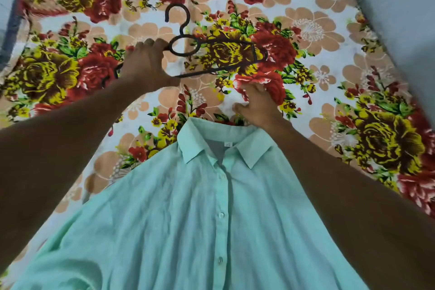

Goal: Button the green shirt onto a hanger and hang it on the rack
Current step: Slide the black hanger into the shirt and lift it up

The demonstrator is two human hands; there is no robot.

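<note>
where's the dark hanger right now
The dark metal hanger is upper centre, gripped by the left hand above the floral bedsheet, beyond the green shirt's collar.

Bare bedspread (146,106) lies open between hanger (219,56) and shirt (188,219).
</note>
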